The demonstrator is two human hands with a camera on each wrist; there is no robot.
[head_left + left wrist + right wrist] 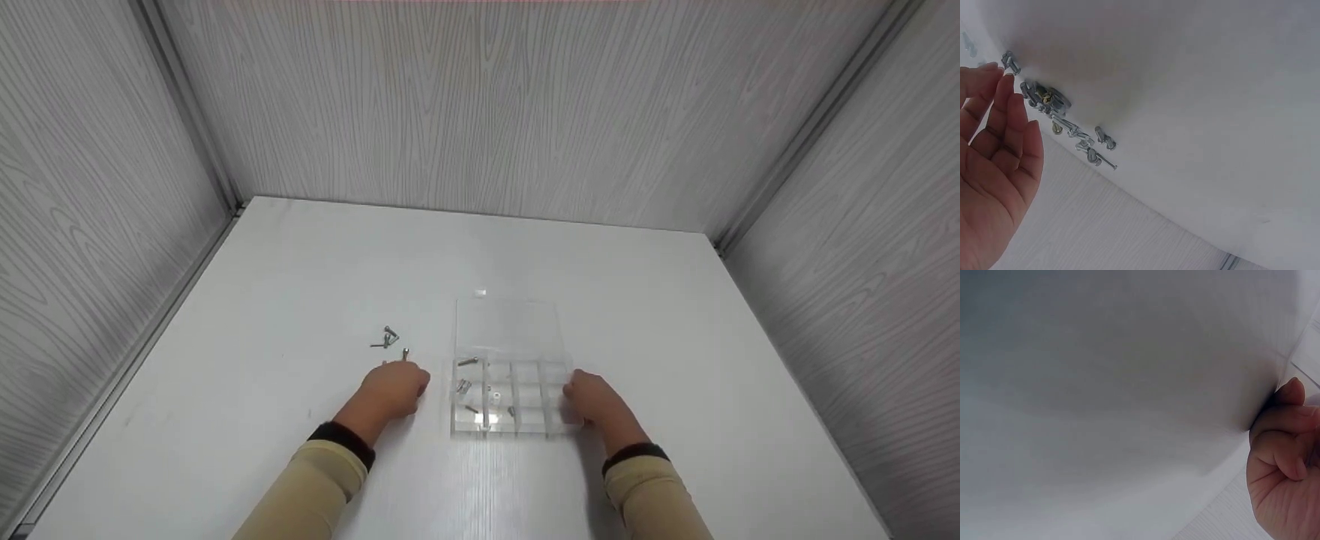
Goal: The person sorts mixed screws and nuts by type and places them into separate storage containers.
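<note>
Left hand [394, 388]: on the white table [300, 270], just left of the clear box, knuckles up in the head view; in the left wrist view the fingers [1008, 121] nearly straight and close together, tips reaching toward the loose screws, nothing held.

Right hand [592, 397]: against the right edge of the clear box, fingers curled in the right wrist view [1283, 455]; whether gripping the box wall or only resting against it cannot be told.

Clear box [510, 397]: between the two hands, touching the right one, just apart from the left; divided into small compartments, lid [508, 324] open and lying flat on the far side, away from both hands.

Screws in the box [466, 386]: a few small metal pieces in the compartments on the side nearer the left hand; compartments nearer the right hand hard to read.

Loose screws [387, 339]: small cluster on the table just beyond the left hand's fingertips, with one single screw [406, 353] nearest the knuckles; in the left wrist view spread in a short line [1075, 135] just past the fingertips, not touched.

Sleeves: tan with dark cuffs [341, 442] on both forearms.

Walls [480, 112]: grey wood-grain panels beyond and to either side of both hands.
</note>
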